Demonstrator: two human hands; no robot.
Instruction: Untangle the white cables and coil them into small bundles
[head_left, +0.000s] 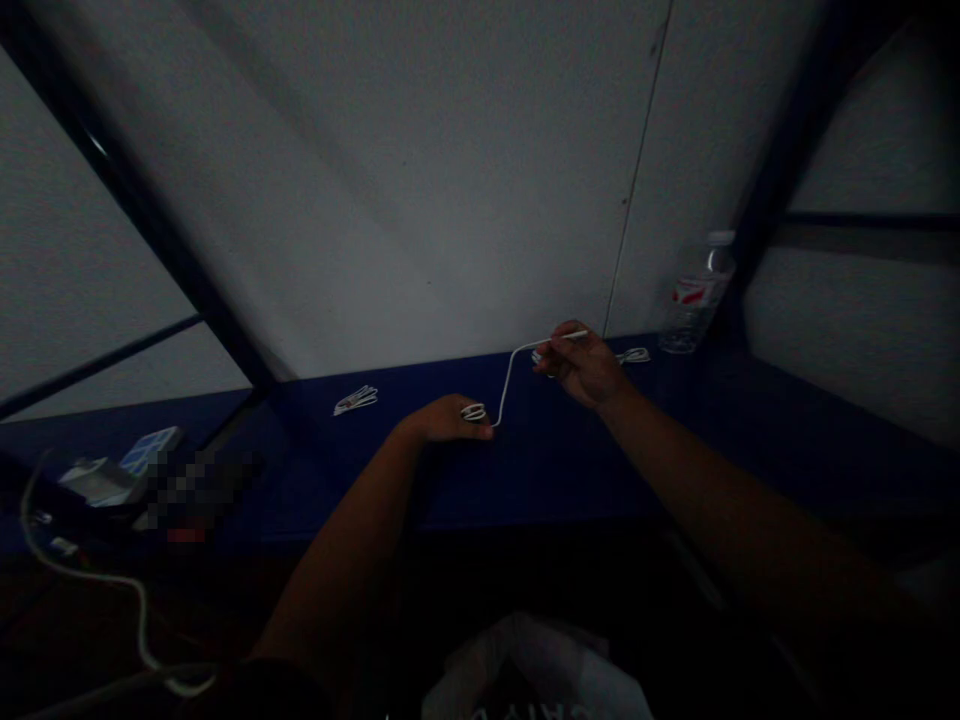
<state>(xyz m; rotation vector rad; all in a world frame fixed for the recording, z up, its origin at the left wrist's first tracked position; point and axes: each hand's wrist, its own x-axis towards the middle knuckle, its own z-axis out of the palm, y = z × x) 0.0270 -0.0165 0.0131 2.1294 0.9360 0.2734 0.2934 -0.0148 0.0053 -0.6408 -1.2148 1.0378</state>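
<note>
Right hand: the fingers are pressed together in a pinch on the slim plug end of a white cable, which is held just above the worktop.

Left hand: the fingers are curled over a small coil of the white cable, and the coil is touched at the fingertips.

White cable: it is stretched between both hands, with a bend along its length.

Worktop: a dark blue worktop is spread beneath the white cable.

Bundles: a tied white cable bundle is seen just beyond the plug end; a flat white bundle lies well apart, left of the white cable.

Bottle: a clear plastic water bottle with a red-and-white label stands right of the white cable.

Lower left: a loose white wire and a blue-patterned packet are seen well left of the white cable; part is blurred.
</note>
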